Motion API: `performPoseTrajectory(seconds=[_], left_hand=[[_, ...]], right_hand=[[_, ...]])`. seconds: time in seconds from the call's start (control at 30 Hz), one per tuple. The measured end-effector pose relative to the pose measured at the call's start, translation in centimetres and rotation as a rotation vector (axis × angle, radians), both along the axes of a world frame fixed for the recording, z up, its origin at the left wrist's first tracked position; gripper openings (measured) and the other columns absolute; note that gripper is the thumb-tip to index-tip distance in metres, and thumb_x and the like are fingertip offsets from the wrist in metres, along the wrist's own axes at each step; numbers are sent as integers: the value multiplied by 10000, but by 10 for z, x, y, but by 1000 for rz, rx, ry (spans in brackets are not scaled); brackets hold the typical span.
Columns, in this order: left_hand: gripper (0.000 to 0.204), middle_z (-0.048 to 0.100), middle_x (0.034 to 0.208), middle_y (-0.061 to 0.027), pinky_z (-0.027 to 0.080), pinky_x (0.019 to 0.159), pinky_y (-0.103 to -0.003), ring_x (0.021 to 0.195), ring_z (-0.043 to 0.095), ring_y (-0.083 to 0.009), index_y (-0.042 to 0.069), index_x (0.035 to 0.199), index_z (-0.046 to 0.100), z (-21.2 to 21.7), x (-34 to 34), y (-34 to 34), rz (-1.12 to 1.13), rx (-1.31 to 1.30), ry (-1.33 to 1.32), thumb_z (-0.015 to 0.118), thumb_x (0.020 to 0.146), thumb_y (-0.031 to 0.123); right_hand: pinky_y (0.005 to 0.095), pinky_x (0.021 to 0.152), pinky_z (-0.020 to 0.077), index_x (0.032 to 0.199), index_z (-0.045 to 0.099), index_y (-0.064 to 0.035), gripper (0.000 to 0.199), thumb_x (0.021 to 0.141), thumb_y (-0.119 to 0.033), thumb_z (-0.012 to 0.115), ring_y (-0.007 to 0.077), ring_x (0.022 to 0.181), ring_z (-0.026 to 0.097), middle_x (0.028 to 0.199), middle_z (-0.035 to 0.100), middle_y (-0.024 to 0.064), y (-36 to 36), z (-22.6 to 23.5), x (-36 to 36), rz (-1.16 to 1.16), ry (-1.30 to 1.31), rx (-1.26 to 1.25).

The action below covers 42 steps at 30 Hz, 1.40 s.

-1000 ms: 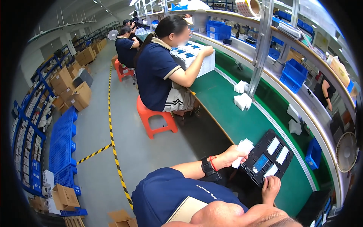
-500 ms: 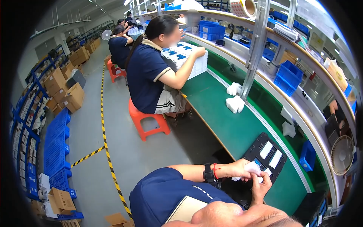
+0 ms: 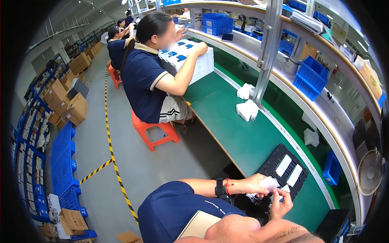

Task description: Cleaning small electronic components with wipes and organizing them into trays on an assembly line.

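My left hand (image 3: 257, 184), with a black band and a red cord at its wrist, has its fingers closed on a small thin white sheet (image 3: 268, 183), which could be paper or foam. My right hand (image 3: 281, 205) pinches at the lower edge of that sheet with thumb and forefinger. Both hands are over the near edge of a black tray (image 3: 300, 180) on the green tabletop. Flat white pieces (image 3: 283, 165) lie in the tray's slots. My left fingers partly hide the sheet, and my hands cover the tray's near corner.
Two stacks of white sheets (image 3: 247, 110) stand farther up the green table (image 3: 219, 117). Beyond them, a co-worker on a red stool (image 3: 156, 135) has an arm round a tall white tray stack (image 3: 202, 67). Blue bins (image 3: 311, 77), a metal post (image 3: 267, 52) and a fan (image 3: 369, 172) line the right.
My hands stay at the tray, and the right fingers have shifted slightly along the white sheet. The whole view has moved a little. The co-worker's far hand shows raised beside the stack.
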<state>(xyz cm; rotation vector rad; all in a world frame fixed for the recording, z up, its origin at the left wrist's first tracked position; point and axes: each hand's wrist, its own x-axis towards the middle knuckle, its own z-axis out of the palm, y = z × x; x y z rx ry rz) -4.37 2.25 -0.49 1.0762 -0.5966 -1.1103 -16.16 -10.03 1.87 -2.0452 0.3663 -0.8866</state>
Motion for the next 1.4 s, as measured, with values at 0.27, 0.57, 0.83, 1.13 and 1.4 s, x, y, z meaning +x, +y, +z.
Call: performPoseTrajectory(seconds=[0.27,0.57,0.83,1.13,1.4], left_hand=[[265,595,756,-47,490,564,-221,632,579,-99,3,1033,584,-4,1,0,43,-39,119,620,858,199],[278,594,813,-50,477,520,-212,601,543,-87,-2,1092,552,0,-3,-7,120,-61,198,578,874,169],[286,570,826,-37,455,572,-243,680,525,-101,-7,1074,556,7,-4,-6,174,-96,282,640,832,121],[323,589,837,-48,472,601,-248,716,548,-108,-19,1082,555,6,1,-6,170,-86,240,668,816,125],[350,614,948,-67,490,676,-256,802,579,-121,-22,1108,548,4,3,-5,177,-81,196,670,816,128]], right_hand=[[245,605,480,823,648,21,140,707,-8,721,129,633,606,721,652,88,-6,-3,8,-33,16,-11],[236,618,489,863,655,25,171,705,2,717,119,655,628,765,671,102,-13,-7,4,-42,49,74],[228,597,452,818,641,18,109,731,-5,702,103,636,564,735,645,64,-20,-5,1,6,96,117],[238,633,473,886,648,29,129,763,2,672,111,676,588,781,656,83,-13,5,9,-31,74,102],[228,629,461,859,643,36,95,775,-3,664,100,664,567,758,649,70,-16,2,4,-34,107,213]])
